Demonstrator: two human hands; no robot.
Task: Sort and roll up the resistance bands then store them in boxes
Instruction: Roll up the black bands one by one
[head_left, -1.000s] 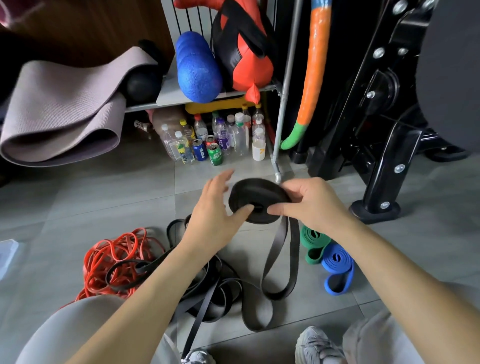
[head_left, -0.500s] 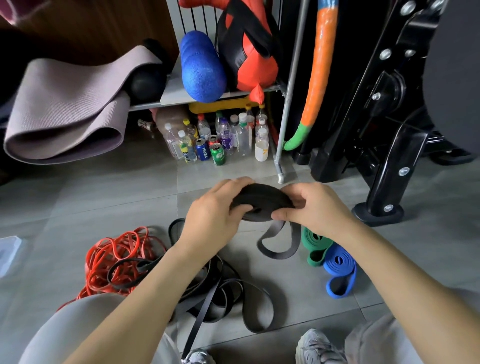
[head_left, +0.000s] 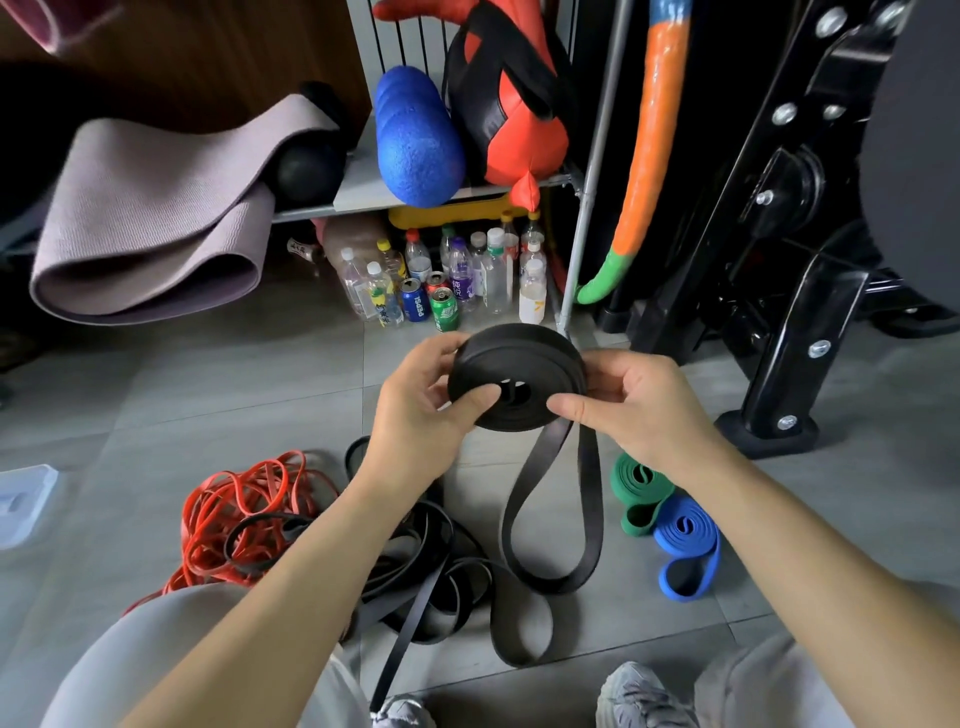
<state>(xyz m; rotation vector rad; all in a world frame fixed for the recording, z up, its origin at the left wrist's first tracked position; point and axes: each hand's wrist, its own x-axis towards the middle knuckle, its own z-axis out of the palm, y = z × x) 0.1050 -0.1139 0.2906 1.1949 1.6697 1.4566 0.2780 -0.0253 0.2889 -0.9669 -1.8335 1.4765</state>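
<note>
Both hands, left (head_left: 421, 410) and right (head_left: 634, 410), grip a rolled black band (head_left: 517, 376) above the floor (head_left: 234, 405); its loose end hangs down.

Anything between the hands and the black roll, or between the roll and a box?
Nothing between them: both the left hand and right hand already grip the roll. Its loose tail hangs to the floor. No box is clearly in view, so that path cannot be judged.
</note>
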